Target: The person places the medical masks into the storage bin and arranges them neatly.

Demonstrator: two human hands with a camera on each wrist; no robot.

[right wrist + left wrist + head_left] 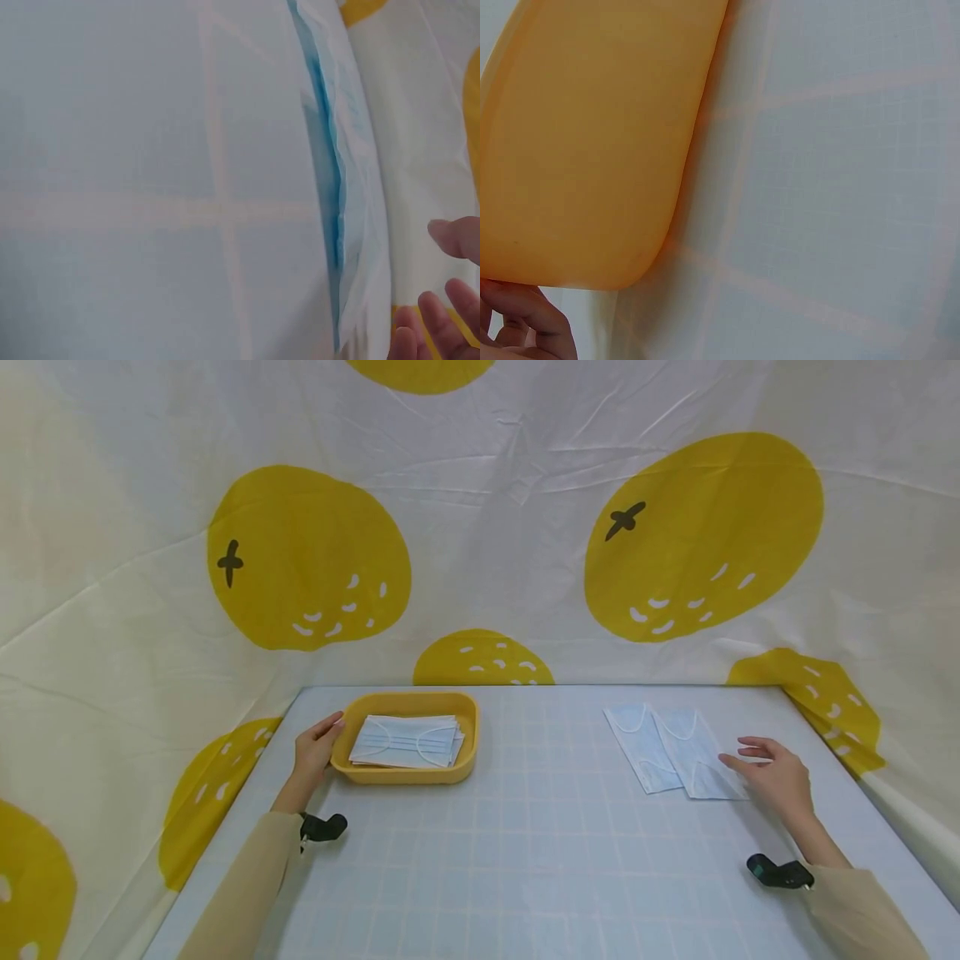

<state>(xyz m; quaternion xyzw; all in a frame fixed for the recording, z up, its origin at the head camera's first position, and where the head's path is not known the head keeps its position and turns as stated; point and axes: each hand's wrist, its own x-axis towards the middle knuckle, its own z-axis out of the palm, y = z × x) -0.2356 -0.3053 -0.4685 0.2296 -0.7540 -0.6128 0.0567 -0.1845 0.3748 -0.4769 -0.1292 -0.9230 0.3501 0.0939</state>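
Bright, even, diffuse light; faint shadows; wide-angle bowing at edges; soft, blurred wrist close-ups.

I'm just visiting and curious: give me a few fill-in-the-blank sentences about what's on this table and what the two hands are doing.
1. The stack of face masks lies inside a tray whose colour is ____.
2. The left hand rests against the tray's ____ side.
3. Loose on the table, near the right hand, lie ____ masks side by side.
4. The backdrop cloth is printed with yellow ____.

Missing words: yellow; left; two; fruits
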